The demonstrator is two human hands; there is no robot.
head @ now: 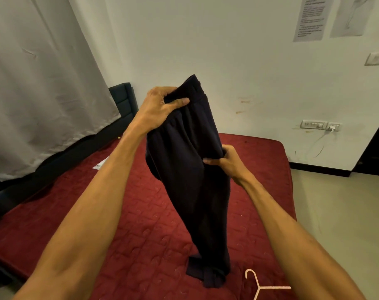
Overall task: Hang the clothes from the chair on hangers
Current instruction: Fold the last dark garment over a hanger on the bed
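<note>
The left grip [160, 107] is clutching the dark trousers [190, 180] at the waistband while the right grip [228, 161] is pinching them lower down, their hems resting on the bed [141, 234] below.

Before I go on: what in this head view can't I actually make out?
Head view only.
Pink hanger: only hook and part of one arm show; right forearm and bottom edge hide the rest.
Dark trousers: leg ends bunched on the mattress, so length is unclear.
Wall notices: text too small, blurred.
Chair: out of frame.
</note>
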